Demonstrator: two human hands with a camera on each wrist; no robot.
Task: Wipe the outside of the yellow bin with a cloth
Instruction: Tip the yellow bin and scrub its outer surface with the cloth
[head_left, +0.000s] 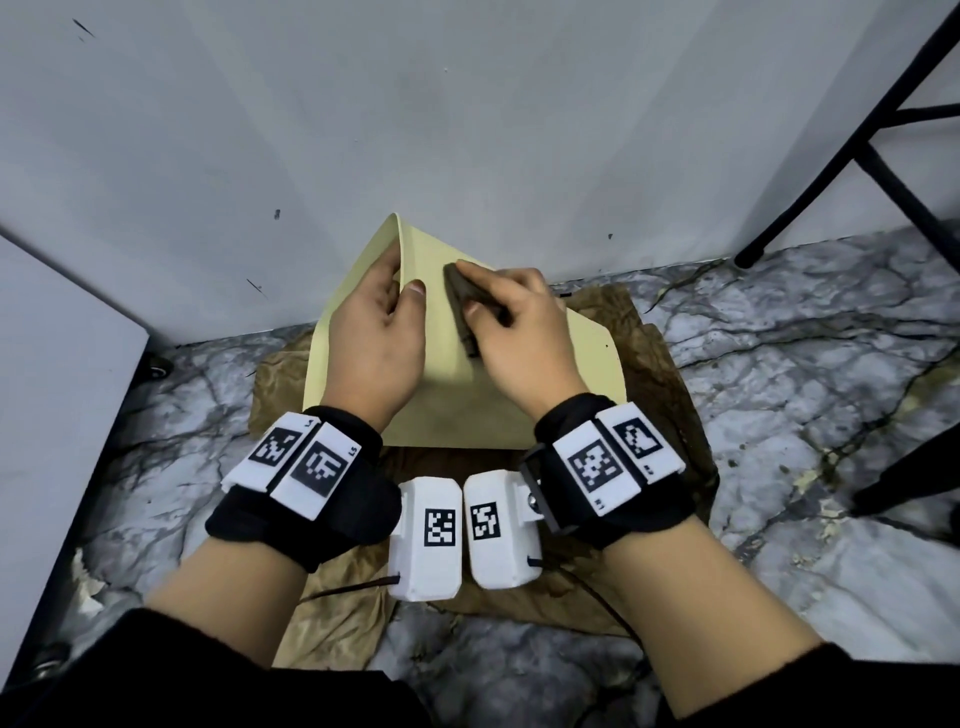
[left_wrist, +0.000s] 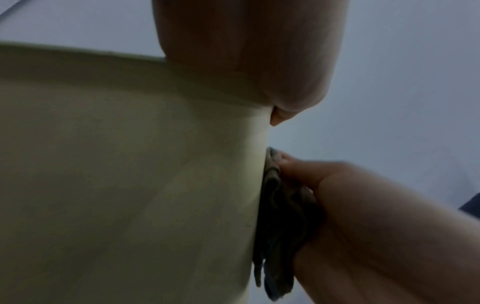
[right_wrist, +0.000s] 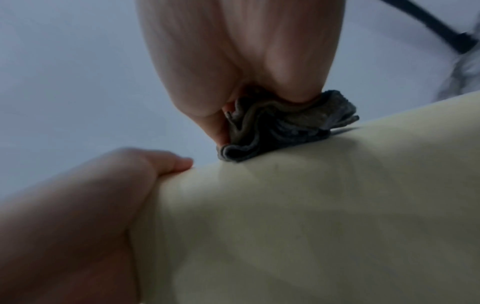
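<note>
Left hand: left hand (head_left: 376, 332) grips the yellow bin (head_left: 457, 410) at its upper corner edge, fingers hooked over the far side of the edge, thumb (head_left: 413, 296) lying on the near face; in the right wrist view the same hand (right_wrist: 85, 207) wraps the corner, a fingertip showing over the top
Right hand: right hand (head_left: 519, 322) clutches a bunched dark cloth (head_left: 467, 306), fingers curled over it, thumb pinching it from the near side, and presses it against the bin's near face just beside the left thumb
Cloth: grey-brown, folded into several layers; in the left wrist view the cloth (left_wrist: 280, 216) sits flat between the bin's wall and the right hand (left_wrist: 376, 226); in the right wrist view the cloth (right_wrist: 280, 127) touches the bin (right_wrist: 311, 226) under the fingers
Yellow bin: pale yellow, tipped so a flat side faces up toward the camera, standing on a brown crumpled sheet (head_left: 649, 374) on the marble-patterned floor (head_left: 805, 338), close to the grey wall (head_left: 467, 130)
Wrists: black bands with white marker blocks (head_left: 296, 462) on both
Surroundings: black metal legs (head_left: 841, 150) stand at the right; a white panel (head_left: 57, 364) stands at the left
</note>
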